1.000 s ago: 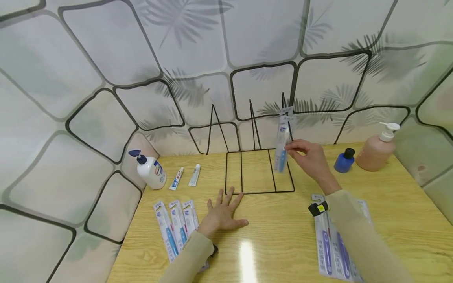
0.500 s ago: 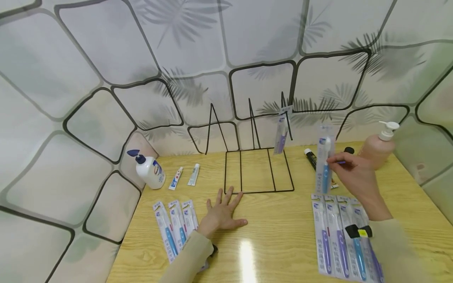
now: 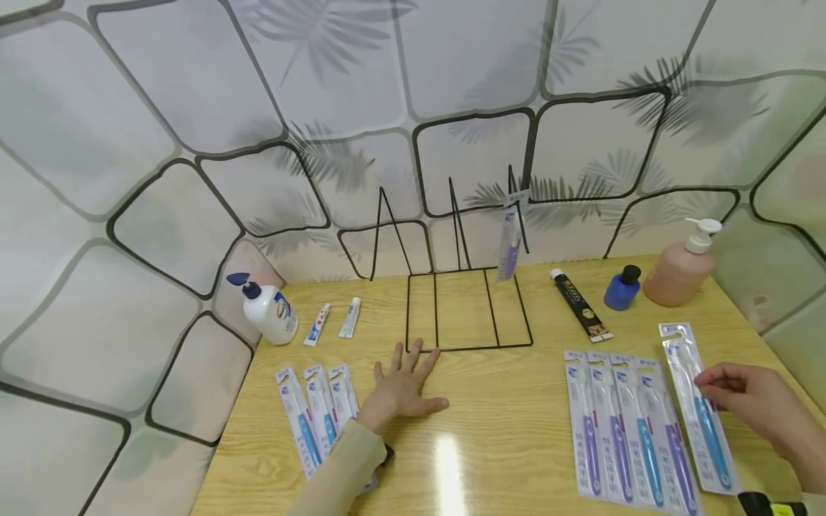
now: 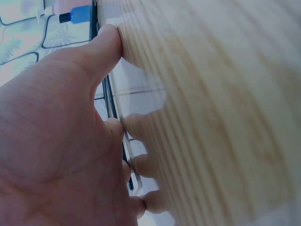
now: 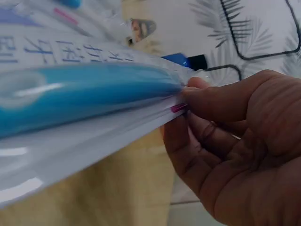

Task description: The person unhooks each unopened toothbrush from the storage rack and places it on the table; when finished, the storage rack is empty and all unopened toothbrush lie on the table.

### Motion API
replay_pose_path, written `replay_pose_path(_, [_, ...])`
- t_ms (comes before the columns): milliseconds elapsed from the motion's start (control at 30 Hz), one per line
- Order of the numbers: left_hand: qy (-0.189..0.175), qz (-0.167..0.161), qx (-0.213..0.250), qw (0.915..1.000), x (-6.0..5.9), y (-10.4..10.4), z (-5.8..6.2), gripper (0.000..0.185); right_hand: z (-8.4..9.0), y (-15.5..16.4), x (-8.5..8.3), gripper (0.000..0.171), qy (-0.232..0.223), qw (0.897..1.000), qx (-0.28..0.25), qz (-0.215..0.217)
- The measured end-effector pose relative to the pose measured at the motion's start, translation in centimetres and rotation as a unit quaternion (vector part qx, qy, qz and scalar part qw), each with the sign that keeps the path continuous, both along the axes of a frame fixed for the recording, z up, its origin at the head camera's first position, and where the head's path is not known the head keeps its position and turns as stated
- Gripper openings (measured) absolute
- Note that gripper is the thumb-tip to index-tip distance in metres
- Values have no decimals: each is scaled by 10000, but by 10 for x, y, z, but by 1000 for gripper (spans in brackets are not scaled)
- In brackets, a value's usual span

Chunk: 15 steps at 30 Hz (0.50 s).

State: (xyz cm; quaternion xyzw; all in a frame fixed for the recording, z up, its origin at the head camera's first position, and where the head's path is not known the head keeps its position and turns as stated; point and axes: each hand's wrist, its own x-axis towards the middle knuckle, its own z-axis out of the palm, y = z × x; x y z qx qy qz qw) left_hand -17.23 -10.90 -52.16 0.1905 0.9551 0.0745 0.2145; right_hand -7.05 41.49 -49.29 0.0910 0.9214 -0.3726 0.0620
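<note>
Pinching the blue toothbrush pack [image 3: 700, 408] by its edge, my right hand [image 3: 761, 408] has it at the right end of the row of packs [image 3: 622, 430] on the table [image 3: 503, 430]. I'd lower it flat, parallel, just beside its neighbour. My left hand [image 3: 400, 390] lies spread flat, near the wire rack [image 3: 467, 308].

Blue toothbrush pack [image 3: 700, 408] — yellow wood-grain table [image 3: 503, 416] — black wire rack [image 3: 467, 308].
</note>
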Motion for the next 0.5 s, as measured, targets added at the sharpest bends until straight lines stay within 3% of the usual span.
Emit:
replay_pose_path(100, [50,3,-33,10000,0,0,0,96,-10,8,5,20,-631,9977,-248,62])
replay_pose_path(200, [78,-8,-62,9999,0,0,0,97,-20,8,10,21,-943,9950,-329,72])
replay_pose_path(367, [90,-32,-77,9999,-1,0,-1,97,-28,4,14,19,-1058,9941,-236,44])
replay_pose_path(500, [119,-30,-105,9999,-1,0,-2,97,-28,1,13,14,-997,9949,146,84])
